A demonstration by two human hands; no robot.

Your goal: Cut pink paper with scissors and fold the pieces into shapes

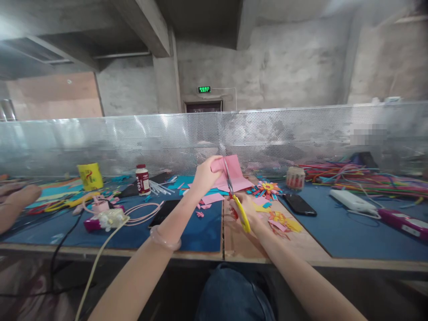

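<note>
My left hand [204, 174] is closed on the upper left corner of a pink paper sheet [234, 176] and holds it up over the table. My right hand [248, 210] grips scissors [236, 200] with yellow and red handles. Their blades point up into the pink sheet. Pink and yellow paper scraps [211, 199] lie on the blue mat [200, 232] and on the bare wood below my hands. A folded paper flower [267, 188] lies just right of the sheet.
A black phone [300, 204], a white power strip [348, 199] and a heap of coloured strips [368, 176] lie to the right. At left are a glue bottle [142, 179], a yellow cup [90, 176], cables and another person's hand [18, 196]. A perforated metal screen [133, 138] backs the table.
</note>
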